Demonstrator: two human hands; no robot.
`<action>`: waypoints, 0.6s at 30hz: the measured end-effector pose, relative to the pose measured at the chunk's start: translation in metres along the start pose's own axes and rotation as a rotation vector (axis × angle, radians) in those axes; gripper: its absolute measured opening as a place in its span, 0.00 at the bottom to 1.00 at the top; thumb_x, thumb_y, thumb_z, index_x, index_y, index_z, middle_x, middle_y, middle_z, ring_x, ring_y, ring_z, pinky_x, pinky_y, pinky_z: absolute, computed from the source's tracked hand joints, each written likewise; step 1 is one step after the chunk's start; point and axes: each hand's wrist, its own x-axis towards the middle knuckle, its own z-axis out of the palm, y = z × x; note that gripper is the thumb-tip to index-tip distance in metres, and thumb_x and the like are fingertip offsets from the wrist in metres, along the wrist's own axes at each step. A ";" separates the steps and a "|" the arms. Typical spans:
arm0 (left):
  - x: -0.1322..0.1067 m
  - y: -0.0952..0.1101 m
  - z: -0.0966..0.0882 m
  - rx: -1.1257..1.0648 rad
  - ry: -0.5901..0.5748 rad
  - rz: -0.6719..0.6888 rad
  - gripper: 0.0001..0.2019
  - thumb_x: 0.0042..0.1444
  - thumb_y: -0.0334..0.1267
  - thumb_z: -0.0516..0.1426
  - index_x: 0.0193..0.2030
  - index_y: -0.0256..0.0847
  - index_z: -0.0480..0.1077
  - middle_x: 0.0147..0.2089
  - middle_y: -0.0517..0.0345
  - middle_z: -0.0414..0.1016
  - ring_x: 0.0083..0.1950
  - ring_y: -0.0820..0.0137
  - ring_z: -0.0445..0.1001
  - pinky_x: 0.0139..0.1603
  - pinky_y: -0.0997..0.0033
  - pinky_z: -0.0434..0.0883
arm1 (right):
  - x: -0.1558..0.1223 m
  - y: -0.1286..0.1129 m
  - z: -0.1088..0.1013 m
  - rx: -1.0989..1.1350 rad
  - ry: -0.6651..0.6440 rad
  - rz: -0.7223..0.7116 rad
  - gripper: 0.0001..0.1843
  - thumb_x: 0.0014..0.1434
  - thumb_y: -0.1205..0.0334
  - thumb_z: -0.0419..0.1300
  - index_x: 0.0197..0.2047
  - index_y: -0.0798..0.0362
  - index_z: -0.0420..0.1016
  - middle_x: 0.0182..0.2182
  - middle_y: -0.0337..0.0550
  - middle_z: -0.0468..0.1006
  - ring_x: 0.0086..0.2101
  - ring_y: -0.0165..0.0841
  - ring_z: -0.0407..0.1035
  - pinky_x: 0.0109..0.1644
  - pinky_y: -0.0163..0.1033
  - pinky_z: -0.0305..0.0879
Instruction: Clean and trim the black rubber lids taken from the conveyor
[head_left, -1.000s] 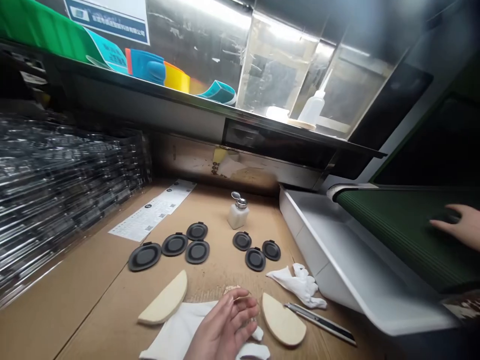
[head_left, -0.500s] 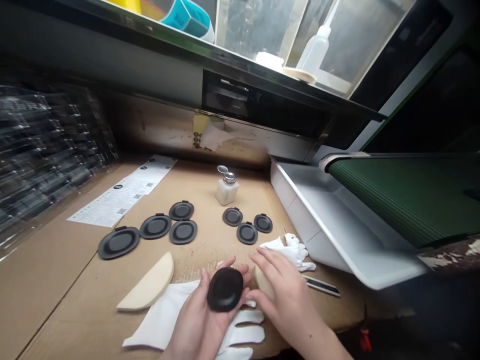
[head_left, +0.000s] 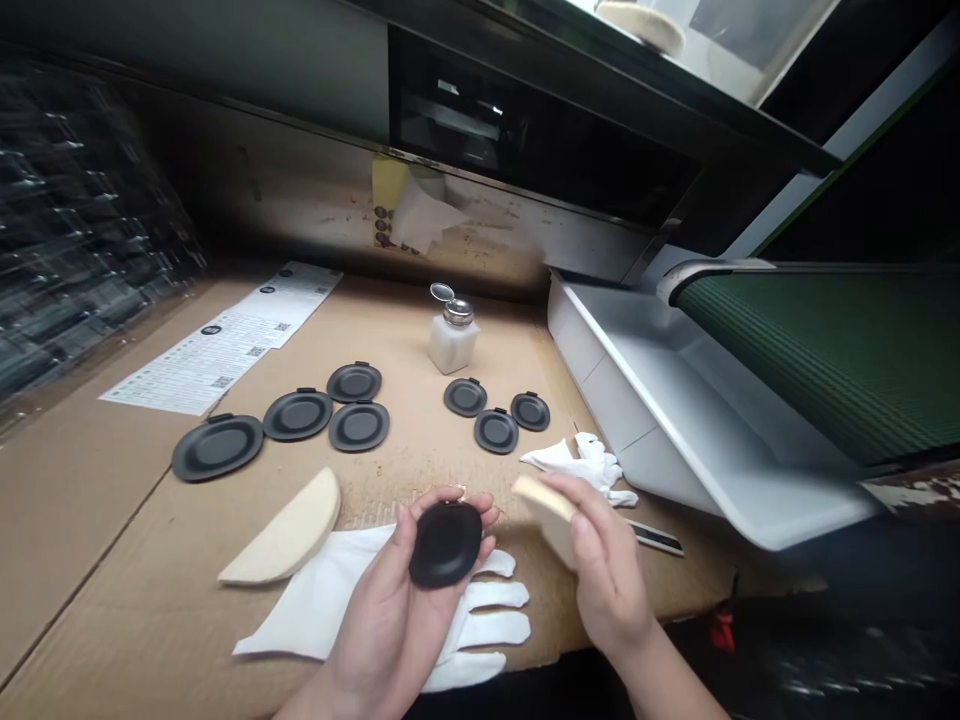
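On the upturned palm of my left hand (head_left: 379, 625) rests a glossy black oval cover (head_left: 448, 545), steadied by the thumb and fingers. My right hand (head_left: 615, 580) grips a cream felt-like pad (head_left: 551, 515) by its right side, just right of the cover and apart from it. Under my left hand a white glove (head_left: 491, 628) lies flat. A second cream half-round pad (head_left: 289, 530) lies left of that glove. Farther back are several matte black oval covers with small tabs, in a left group (head_left: 220, 447) and a right group (head_left: 496, 431).
Behind the covers stands a pump bottle (head_left: 453, 345) with its lid up. A white tray (head_left: 667, 450) and green conveyor belt (head_left: 825, 370) are on the right. Nearby lie a crumpled glove (head_left: 577, 462) and a cutter (head_left: 658, 538). Printed sheets (head_left: 217, 345) and stacked clear trays (head_left: 82, 220) occupy the left.
My right hand has lifted the cream pad and moved it slightly right, turning it up on edge. The black cover stays in my left hand. The camera view has tilted down.
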 end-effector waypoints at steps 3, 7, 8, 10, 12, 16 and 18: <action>0.000 -0.002 -0.001 -0.005 0.001 0.030 0.18 0.59 0.49 0.49 0.42 0.38 0.72 0.48 0.45 0.76 0.54 0.59 0.69 0.58 0.57 0.59 | -0.011 -0.015 0.015 -0.102 -0.091 -0.236 0.19 0.57 0.70 0.49 0.51 0.50 0.66 0.39 0.47 0.73 0.37 0.34 0.69 0.38 0.38 0.69; 0.002 -0.004 -0.002 0.036 0.024 0.059 0.18 0.59 0.47 0.49 0.43 0.37 0.72 0.47 0.45 0.76 0.55 0.58 0.68 0.59 0.56 0.59 | -0.014 -0.012 0.025 -0.291 -0.201 -0.419 0.18 0.55 0.69 0.55 0.50 0.52 0.69 0.31 0.44 0.73 0.28 0.33 0.64 0.29 0.38 0.64; 0.003 -0.004 -0.001 0.050 0.017 0.066 0.18 0.59 0.47 0.49 0.43 0.36 0.72 0.47 0.45 0.75 0.56 0.57 0.67 0.59 0.56 0.59 | -0.010 -0.009 0.024 -0.317 -0.206 -0.424 0.18 0.55 0.68 0.55 0.50 0.52 0.69 0.31 0.45 0.74 0.29 0.33 0.64 0.30 0.38 0.64; 0.004 -0.004 0.001 0.071 0.012 0.066 0.17 0.59 0.46 0.49 0.43 0.36 0.71 0.47 0.45 0.75 0.56 0.57 0.67 0.59 0.56 0.60 | 0.004 -0.002 0.021 -0.369 -0.181 -0.429 0.17 0.55 0.69 0.56 0.50 0.52 0.69 0.31 0.44 0.74 0.29 0.33 0.64 0.31 0.38 0.64; 0.005 -0.004 0.004 0.081 0.049 0.071 0.16 0.59 0.45 0.50 0.42 0.36 0.71 0.46 0.47 0.76 0.55 0.57 0.68 0.58 0.55 0.61 | 0.021 0.003 0.016 -0.373 -0.142 -0.423 0.15 0.56 0.69 0.55 0.48 0.50 0.71 0.30 0.43 0.75 0.29 0.32 0.65 0.32 0.37 0.65; 0.004 -0.002 0.007 0.070 0.122 0.056 0.15 0.59 0.45 0.51 0.41 0.36 0.72 0.44 0.47 0.77 0.53 0.56 0.70 0.57 0.52 0.63 | 0.036 0.007 0.003 -0.192 -0.026 -0.264 0.15 0.57 0.71 0.54 0.47 0.48 0.71 0.36 0.42 0.75 0.37 0.31 0.69 0.41 0.38 0.68; 0.004 -0.001 0.006 0.064 0.115 0.032 0.15 0.59 0.44 0.50 0.41 0.35 0.72 0.44 0.45 0.77 0.53 0.55 0.70 0.57 0.52 0.62 | 0.029 0.006 -0.001 -0.133 -0.022 -0.207 0.17 0.57 0.71 0.55 0.49 0.46 0.69 0.39 0.41 0.75 0.40 0.32 0.69 0.44 0.39 0.68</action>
